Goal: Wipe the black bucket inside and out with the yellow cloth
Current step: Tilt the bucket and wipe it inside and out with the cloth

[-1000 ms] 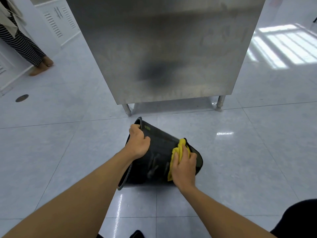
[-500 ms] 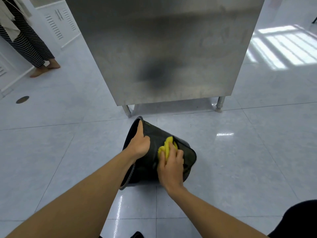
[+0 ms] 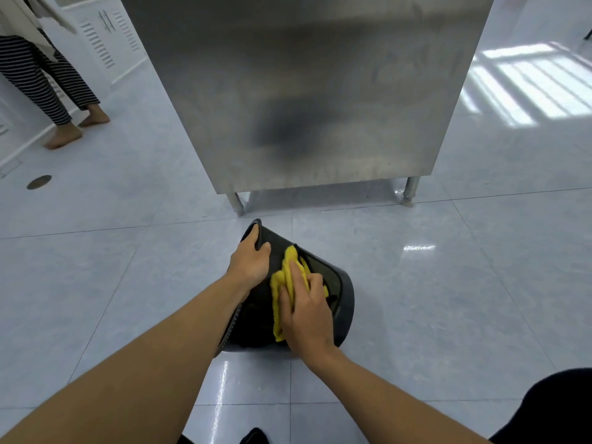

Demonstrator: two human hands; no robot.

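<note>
The black bucket (image 3: 344, 296) lies tipped on its side on the tiled floor, its rim to the left and its base to the right. My left hand (image 3: 250, 262) grips the bucket's rim at the upper left. My right hand (image 3: 306, 310) presses the crumpled yellow cloth (image 3: 288, 274) against the bucket's outer wall. Part of the cloth sticks out above and to the left of my fingers. The bucket's inside is hidden from view.
A stainless steel cabinet (image 3: 307, 91) on short legs (image 3: 237, 205) stands just beyond the bucket. Another person's striped legs and bare feet (image 3: 64, 136) are at the far left near white louvred cabinets (image 3: 105, 36). A round floor drain (image 3: 39, 182) sits at the left.
My right hand has slid the yellow cloth along the bucket's outer wall from the base end toward the rim. The bucket has rolled a little under my left hand. The other person has stepped.
</note>
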